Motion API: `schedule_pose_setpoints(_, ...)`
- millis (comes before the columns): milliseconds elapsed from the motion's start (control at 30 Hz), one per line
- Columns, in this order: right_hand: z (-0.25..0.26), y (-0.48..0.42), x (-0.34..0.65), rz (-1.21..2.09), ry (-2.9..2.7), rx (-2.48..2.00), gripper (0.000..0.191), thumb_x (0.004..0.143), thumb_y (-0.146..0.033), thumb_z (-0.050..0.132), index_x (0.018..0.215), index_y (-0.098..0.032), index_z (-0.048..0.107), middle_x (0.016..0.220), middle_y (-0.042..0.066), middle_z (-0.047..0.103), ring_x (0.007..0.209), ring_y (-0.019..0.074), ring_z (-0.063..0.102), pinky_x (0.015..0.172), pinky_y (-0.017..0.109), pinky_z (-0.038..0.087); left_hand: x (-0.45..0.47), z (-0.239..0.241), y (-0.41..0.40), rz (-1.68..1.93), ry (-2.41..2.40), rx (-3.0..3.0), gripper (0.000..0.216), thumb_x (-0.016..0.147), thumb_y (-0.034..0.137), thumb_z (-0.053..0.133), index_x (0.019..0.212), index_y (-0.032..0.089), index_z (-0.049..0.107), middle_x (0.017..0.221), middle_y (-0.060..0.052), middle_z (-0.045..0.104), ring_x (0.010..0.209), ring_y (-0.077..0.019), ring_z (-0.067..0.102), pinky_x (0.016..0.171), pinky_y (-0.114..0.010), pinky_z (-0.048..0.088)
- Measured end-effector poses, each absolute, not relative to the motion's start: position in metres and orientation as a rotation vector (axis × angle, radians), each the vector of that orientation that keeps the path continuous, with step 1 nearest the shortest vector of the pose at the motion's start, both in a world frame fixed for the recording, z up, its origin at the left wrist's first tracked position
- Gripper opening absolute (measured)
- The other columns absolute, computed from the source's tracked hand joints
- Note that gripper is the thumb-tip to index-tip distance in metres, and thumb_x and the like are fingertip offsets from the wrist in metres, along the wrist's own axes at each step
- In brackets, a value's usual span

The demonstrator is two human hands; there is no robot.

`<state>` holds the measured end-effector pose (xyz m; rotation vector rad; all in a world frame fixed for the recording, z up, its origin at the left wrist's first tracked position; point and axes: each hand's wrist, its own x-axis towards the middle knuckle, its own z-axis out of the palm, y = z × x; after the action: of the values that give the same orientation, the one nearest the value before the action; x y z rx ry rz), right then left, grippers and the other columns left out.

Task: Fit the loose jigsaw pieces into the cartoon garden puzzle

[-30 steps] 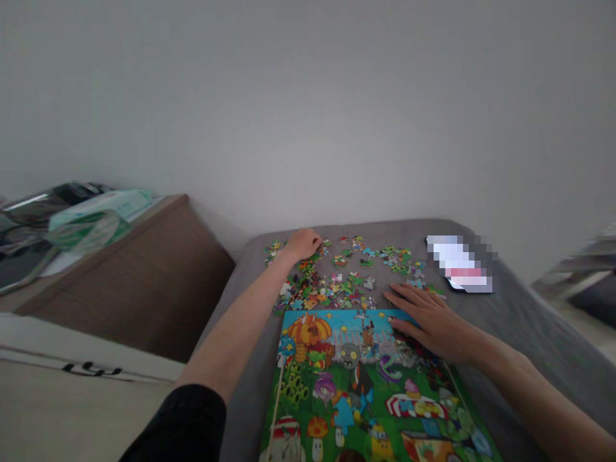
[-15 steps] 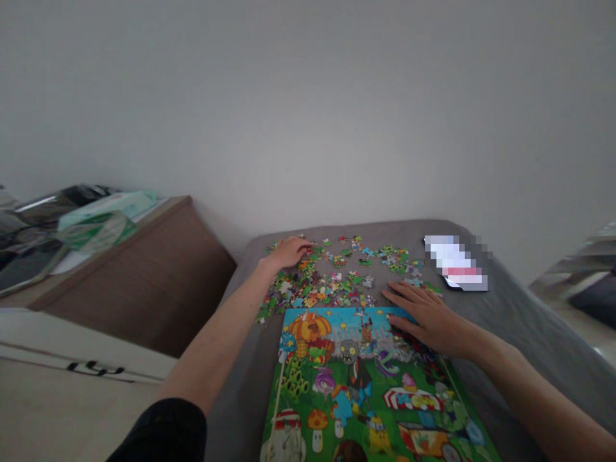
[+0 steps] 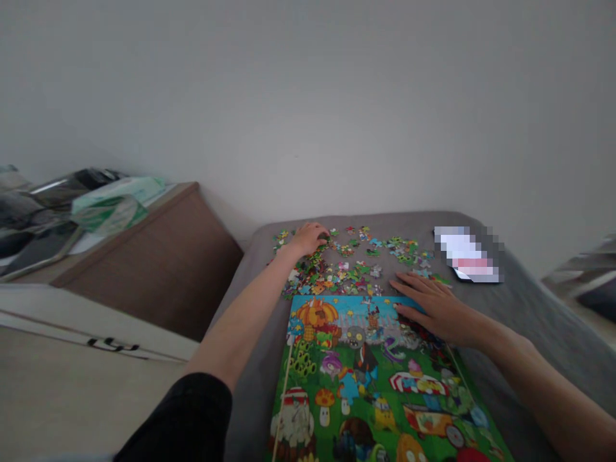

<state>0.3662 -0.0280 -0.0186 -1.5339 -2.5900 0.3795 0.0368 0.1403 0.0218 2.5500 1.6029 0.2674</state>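
Note:
Loose jigsaw puzzle pieces (image 3: 359,273), small and many-coloured, are spread over the grey cloth-covered surface beyond the puzzle board. My left hand (image 3: 308,239) reaches to the far left of this spread, fingers curled, with a dark green puzzle piece (image 3: 324,236) showing between thumb and fingers. Nearer to me lies the puzzle board (image 3: 346,378), a bright picture of cartoon plants and zombies. My right hand (image 3: 433,307) rests flat with fingers spread across its upper right corner, fingertips close to some pieces. The board's lower edge is out of view.
A phone (image 3: 466,255) with a lit, blurred screen lies on the grey surface (image 3: 524,321) at the right. To the left stands a brown-sided cabinet (image 3: 144,263) with a green and white plastic bag (image 3: 115,205) on top. A plain wall (image 3: 308,115) rises behind.
The camera view has shifted slightly, so everything sits a little higher and further right. My left hand has moved slightly rightward among the pieces, its fingers more curled. My right hand stays on the board.

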Motion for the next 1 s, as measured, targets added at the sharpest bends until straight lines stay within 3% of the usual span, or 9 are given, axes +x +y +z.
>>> schedule_pose_setpoints(67,-0.021,-0.028,0.368,0.368,-2.587,-1.515,0.065,0.096,-0.063,0.031,0.149,-0.027,0.045,0.157,0.011,0.038,0.145,0.0349,0.033,0.115,0.061,0.029,0.041,0.024,0.142,0.315,1.612,2.511,0.019,0.085,0.020,0.067,0.104,0.021,0.071,0.118,-0.008,0.068,0.116,-0.0260,0.058,0.102,-0.040,0.043)
schedule_pose_setpoints(167,-0.021,-0.027,0.368,0.363,-2.593,-1.508,0.068,0.096,-0.064,0.030,0.149,-0.025,0.045,0.157,0.010,0.038,0.145,0.0344,0.033,0.115,0.059,0.029,0.041,0.033,0.136,0.425,1.600,2.454,0.020,0.090,0.013,0.055,0.103,0.018,0.070,0.108,-0.007,0.071,0.104,-0.0226,0.063,0.094,-0.036,0.047)
schedule_pose_setpoints(267,-0.020,-0.027,0.368,0.377,-2.607,-1.529,0.070,0.096,-0.063,0.029,0.150,-0.021,0.044,0.158,0.011,0.037,0.145,0.0340,0.032,0.116,0.058,0.028,0.034,0.045,0.111,0.530,1.543,2.410,0.028,0.095,0.013,0.044,0.109,0.019,0.067,0.110,-0.006,0.072,0.099,-0.0182,0.065,0.090,-0.033,0.050)
schedule_pose_setpoints(467,-0.021,-0.026,0.369,0.383,-2.593,-1.548,0.070,0.095,-0.063,0.030,0.149,-0.022,0.046,0.158,0.009,0.038,0.145,0.0343,0.033,0.116,0.059,0.029,-0.001,0.053,0.020,0.689,1.269,2.303,0.014,0.093,0.025,0.058,0.096,0.022,0.071,0.102,-0.003,0.071,0.094,-0.0167,0.065,0.089,-0.033,0.051)
schedule_pose_setpoints(567,-0.023,-0.026,0.370,0.393,-2.580,-1.552,0.070,0.095,-0.064,0.031,0.149,-0.023,0.046,0.158,0.009,0.038,0.144,0.0347,0.033,0.116,0.059,0.029,-0.021,0.044,-0.015,0.606,1.243,2.328,0.014,0.092,0.035,0.063,0.089,0.026,0.074,0.123,-0.003,0.064,0.115,-0.0195,0.059,0.104,-0.038,0.045)
schedule_pose_setpoints(633,-0.025,-0.025,0.371,0.392,-2.571,-1.549,0.069,0.094,-0.064,0.032,0.149,-0.024,0.046,0.158,0.008,0.038,0.144,0.0351,0.034,0.116,0.059,0.029,-0.029,0.039,-0.027,0.504,1.217,2.256,0.015,0.093,0.035,0.061,0.088,0.027,0.074,0.125,-0.002,0.064,0.118,-0.0198,0.058,0.106,-0.039,0.043)
schedule_pose_setpoints(767,-0.028,-0.023,0.374,0.358,-2.564,-1.534,0.068,0.094,-0.064,0.033,0.147,-0.024,0.048,0.156,0.009,0.041,0.142,0.0355,0.038,0.115,0.059,0.030,-0.033,0.036,-0.036,0.423,1.129,2.139,0.014,0.093,0.033,0.061,0.091,0.026,0.073,0.104,-0.001,0.072,0.099,-0.0180,0.065,0.094,-0.035,0.048)
schedule_pose_setpoints(1000,-0.032,-0.023,0.375,0.276,-2.568,-1.471,0.067,0.095,-0.065,0.031,0.145,-0.025,0.051,0.153,0.011,0.046,0.139,0.0353,0.043,0.113,0.060,0.034,-0.029,0.036,-0.046,0.145,1.044,1.974,0.030,0.085,0.038,0.072,0.111,0.023,0.072,0.088,-0.001,0.074,0.073,-0.0148,0.063,0.066,-0.026,0.045)
